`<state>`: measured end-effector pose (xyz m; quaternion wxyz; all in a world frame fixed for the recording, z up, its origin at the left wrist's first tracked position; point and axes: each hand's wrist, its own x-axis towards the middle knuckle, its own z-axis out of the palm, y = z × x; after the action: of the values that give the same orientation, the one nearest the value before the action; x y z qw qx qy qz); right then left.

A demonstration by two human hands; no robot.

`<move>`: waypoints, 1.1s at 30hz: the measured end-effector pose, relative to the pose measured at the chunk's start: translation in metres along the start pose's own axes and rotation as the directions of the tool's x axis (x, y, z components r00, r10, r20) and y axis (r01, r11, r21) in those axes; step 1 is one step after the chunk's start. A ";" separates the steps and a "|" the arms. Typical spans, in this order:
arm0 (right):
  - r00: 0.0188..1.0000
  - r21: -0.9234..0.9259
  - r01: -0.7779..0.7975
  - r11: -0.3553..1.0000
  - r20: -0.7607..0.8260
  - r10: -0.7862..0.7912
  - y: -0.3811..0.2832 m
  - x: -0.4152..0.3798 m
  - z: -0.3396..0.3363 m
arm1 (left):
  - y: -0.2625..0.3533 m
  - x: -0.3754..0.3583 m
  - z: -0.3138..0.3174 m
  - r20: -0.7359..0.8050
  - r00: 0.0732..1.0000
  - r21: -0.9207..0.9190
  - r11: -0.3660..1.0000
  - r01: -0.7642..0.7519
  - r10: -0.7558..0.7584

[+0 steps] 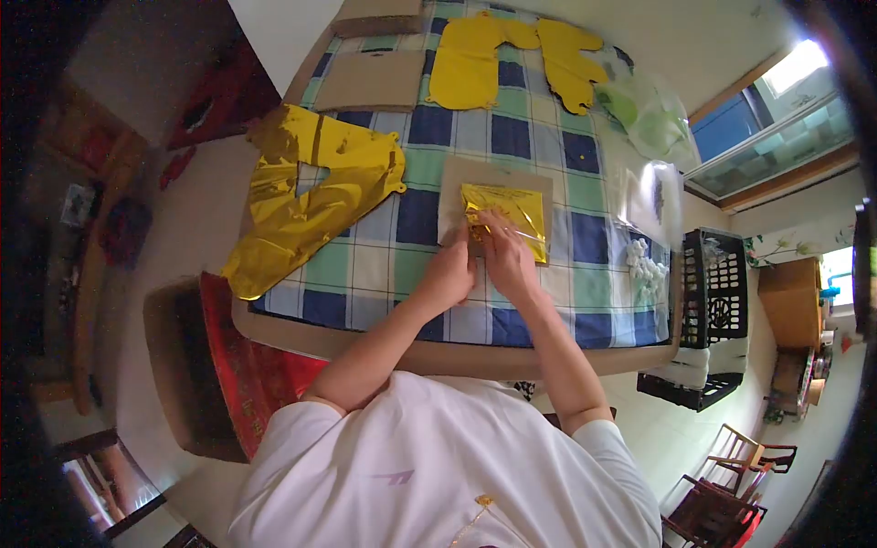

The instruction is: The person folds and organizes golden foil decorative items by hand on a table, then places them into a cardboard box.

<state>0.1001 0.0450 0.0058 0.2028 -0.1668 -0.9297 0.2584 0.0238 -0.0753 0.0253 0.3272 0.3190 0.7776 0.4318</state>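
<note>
A folded gold foil balloon (523,206) lies on a square piece of cardboard (454,176) in the middle of the bed. My right hand (505,256) rests on its lower left part with the fingers stretched out over the foil. Close beside it, my left hand (451,272) is closed at the lower left edge of the foil, over the cardboard; its fingertips are partly hidden. Unfolded and flat, a large gold foil balloon (315,205) lies to the left. Two more flat gold foil balloons (468,62) (571,66) are spread at the far side.
A checked cloth (370,274) covers the bed. Cardboard sheets (370,80) lie at the far left. Clear plastic bags (650,196) and a white bundle (645,262) are along the right edge. Black crates (715,290) stand beyond it, and a red chair (247,365) stands at the near left.
</note>
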 end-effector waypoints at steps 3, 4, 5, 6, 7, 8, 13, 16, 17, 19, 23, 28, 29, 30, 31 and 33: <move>0.998 0.009 -0.057 0.998 0.041 0.056 -0.005 0.002 -0.005 | -0.016 0.015 0.007 -0.003 0.996 0.295 0.952 -0.080 0.084; 0.995 0.012 -0.085 0.996 0.061 0.084 -0.008 0.003 -0.006 | -0.008 0.015 0.004 0.027 0.998 0.359 0.931 -0.064 0.058; 0.993 0.035 -0.101 0.994 0.057 0.099 -0.008 0.003 -0.007 | -0.002 0.015 0.002 0.056 0.998 0.423 0.905 -0.051 0.029; 0.992 0.059 -0.118 0.991 0.054 0.115 -0.008 0.002 -0.007 | 0.000 0.015 0.002 0.056 0.997 0.462 0.884 -0.067 0.046; 0.990 0.083 -0.134 0.988 0.051 0.130 -0.008 0.002 -0.006 | 0.001 0.016 0.002 0.057 0.996 0.501 0.861 -0.082 0.062; 0.989 0.131 -0.144 0.981 0.045 0.139 -0.009 0.002 -0.007 | 0.003 0.016 0.003 0.057 0.995 0.538 0.837 -0.097 0.078; 0.996 0.209 -0.089 0.974 0.005 0.090 -0.008 0.002 -0.006 | 0.015 0.010 0.006 0.055 0.995 0.679 0.727 -0.101 0.087; 1.000 0.143 -0.009 0.990 -0.012 0.011 0.000 0.001 0.000 | 0.010 0.012 0.010 0.012 0.996 0.707 0.704 -0.068 0.084; 1.000 0.115 0.015 0.993 -0.004 -0.015 0.001 -0.001 0.000 | 0.009 0.012 0.011 0.006 0.997 0.713 0.699 -0.057 0.075; 0.997 0.057 0.070 0.996 0.015 -0.071 0.001 -0.001 -0.004 | 0.004 0.013 0.010 0.027 0.996 0.738 0.669 -0.080 0.090; 0.994 0.013 0.105 0.994 0.001 -0.105 0.003 -0.003 0.002 | -0.008 0.012 0.001 0.067 0.989 0.749 0.648 -0.138 0.133; 0.995 -0.043 0.099 0.994 0.007 -0.099 -0.001 -0.006 0.003 | 0.005 0.002 -0.029 0.087 0.987 0.585 0.795 -0.160 0.135; 0.996 -0.034 0.092 0.995 0.006 -0.092 -0.002 -0.006 0.003 | 0.007 0.002 -0.031 0.102 0.986 0.554 0.815 -0.169 0.135; 0.996 -0.026 0.086 0.996 0.005 -0.086 -0.002 -0.007 0.002 | 0.007 0.001 -0.029 0.098 0.992 0.580 0.805 -0.124 0.082; 0.997 -0.018 0.082 0.996 0.004 -0.082 -0.002 -0.006 0.002 | 0.008 0.001 -0.025 0.091 0.995 0.606 0.792 -0.079 0.030; 1.000 0.078 0.023 0.997 -0.006 -0.023 0.003 -0.006 0.005 | 0.006 0.007 -0.016 0.045 0.999 0.604 0.797 -0.025 -0.003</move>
<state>0.1034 0.0430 -0.0014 0.2144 -0.1487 -0.9202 0.2918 0.0085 -0.0753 0.0357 0.2227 0.4206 0.8655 0.1561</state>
